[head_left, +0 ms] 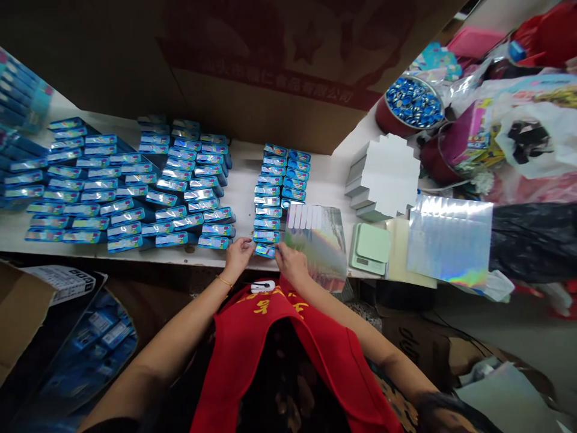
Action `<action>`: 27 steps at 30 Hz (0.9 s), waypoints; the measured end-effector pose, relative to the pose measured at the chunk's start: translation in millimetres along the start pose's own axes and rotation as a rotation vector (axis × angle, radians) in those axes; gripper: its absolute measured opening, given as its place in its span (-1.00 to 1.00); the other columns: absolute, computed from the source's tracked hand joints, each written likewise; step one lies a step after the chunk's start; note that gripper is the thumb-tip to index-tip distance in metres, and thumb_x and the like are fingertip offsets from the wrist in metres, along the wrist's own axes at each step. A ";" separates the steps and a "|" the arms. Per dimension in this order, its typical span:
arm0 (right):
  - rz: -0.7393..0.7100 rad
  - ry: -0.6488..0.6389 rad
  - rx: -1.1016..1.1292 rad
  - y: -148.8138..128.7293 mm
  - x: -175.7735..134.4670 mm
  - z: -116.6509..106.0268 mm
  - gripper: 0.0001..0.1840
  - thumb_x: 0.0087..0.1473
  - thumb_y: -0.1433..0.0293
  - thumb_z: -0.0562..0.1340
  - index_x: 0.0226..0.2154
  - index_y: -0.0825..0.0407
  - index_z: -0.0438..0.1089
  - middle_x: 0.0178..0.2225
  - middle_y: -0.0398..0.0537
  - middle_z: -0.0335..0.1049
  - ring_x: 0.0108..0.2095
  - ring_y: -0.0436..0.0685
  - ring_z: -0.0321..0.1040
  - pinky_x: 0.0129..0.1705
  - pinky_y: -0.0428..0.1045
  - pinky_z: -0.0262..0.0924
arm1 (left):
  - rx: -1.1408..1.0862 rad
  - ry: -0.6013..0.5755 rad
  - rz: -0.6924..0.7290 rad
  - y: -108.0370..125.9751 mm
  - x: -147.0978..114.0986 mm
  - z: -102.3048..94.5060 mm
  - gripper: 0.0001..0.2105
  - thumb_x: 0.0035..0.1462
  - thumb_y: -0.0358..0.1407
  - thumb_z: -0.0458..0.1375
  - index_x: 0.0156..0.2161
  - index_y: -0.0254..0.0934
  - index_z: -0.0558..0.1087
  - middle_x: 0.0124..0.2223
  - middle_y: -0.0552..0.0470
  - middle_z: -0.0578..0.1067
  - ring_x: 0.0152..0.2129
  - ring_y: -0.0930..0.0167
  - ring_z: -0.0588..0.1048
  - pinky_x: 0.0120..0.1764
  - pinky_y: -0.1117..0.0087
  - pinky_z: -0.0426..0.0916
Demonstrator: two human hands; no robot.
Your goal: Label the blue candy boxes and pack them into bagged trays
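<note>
- Brown cardboard of a big carton (252,117) fills the top of the view, cut off by the upper edge, its dark red print only partly legible.
- A shiny rainbow sheet (322,246) hides the near end of the right-hand column of blue boxes (296,176).
- The block of blue boxes (128,186) on the left runs out past the frame and blurs there.
- The left grip (238,257) has thumb and fingers drawn nearly together at the left end of the nearest blue box (265,251); whether they touch it, I cannot tell.
- The right grip (291,264) is partly curled, fingertips at that box's right end; how firmly they press is unclear.
- That box lies at the counter's (243,174) front edge, foremost in the left-hand column (267,201).
- To the right sit a pale green scale (372,242), stacked white cards (387,174) and a silvery sheet (451,240).
- Behind them, a dark red pot (386,119) holds blue-and-silver pieces (413,101).
</note>
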State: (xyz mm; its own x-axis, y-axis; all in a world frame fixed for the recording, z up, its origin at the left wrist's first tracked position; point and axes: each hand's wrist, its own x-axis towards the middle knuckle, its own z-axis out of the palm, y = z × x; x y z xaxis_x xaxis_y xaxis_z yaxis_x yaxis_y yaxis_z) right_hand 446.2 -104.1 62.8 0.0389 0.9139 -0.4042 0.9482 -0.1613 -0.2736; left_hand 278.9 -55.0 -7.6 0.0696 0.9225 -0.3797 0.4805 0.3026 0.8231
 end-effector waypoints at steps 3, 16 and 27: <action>-0.206 -0.067 -0.137 4.7 -9.7 5.8 -0.54 0.19 0.36 -0.08 0.13 -0.09 0.11 -0.29 0.06 0.45 -0.33 0.13 0.39 -0.32 -0.05 0.10 | 0.068 -0.032 -0.011 -5.3 1.4 0.2 -0.76 -0.10 -0.25 0.15 -0.28 -0.33 0.42 -0.54 0.08 0.44 -0.58 0.42 0.43 -0.42 0.40 0.30; -0.163 0.366 -0.060 67.4 23.5 -35.1 -0.44 0.09 0.43 0.05 0.16 0.03 0.05 0.18 0.08 0.01 0.15 0.21 -0.05 0.08 0.11 -0.02 | 0.827 -0.261 0.781 68.3 -17.2 24.5 -0.33 0.05 -0.04 0.04 0.21 -0.33 0.06 0.28 -0.19 -0.02 0.23 0.15 -0.16 0.18 0.01 -0.26; -0.364 0.242 -0.067 -10.7 129.0 -19.4 -0.14 0.08 -0.03 -0.04 0.21 0.26 -0.13 0.27 0.19 -0.32 0.27 0.25 -0.45 0.23 0.21 -0.50 | 0.960 -0.171 0.698 63.4 -13.2 40.5 -0.46 0.10 -0.12 -0.02 0.15 -0.36 0.18 0.17 -0.26 0.22 0.17 0.10 0.06 0.16 -0.04 -0.14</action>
State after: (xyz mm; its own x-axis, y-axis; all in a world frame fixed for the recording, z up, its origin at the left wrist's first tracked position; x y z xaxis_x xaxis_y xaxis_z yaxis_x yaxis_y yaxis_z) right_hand 447.2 22.7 30.5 -0.2367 0.9688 -0.0740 0.9317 0.2047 -0.3001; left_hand 343.9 -57.7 32.6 0.6548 0.7507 -0.0877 0.7439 -0.6197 0.2500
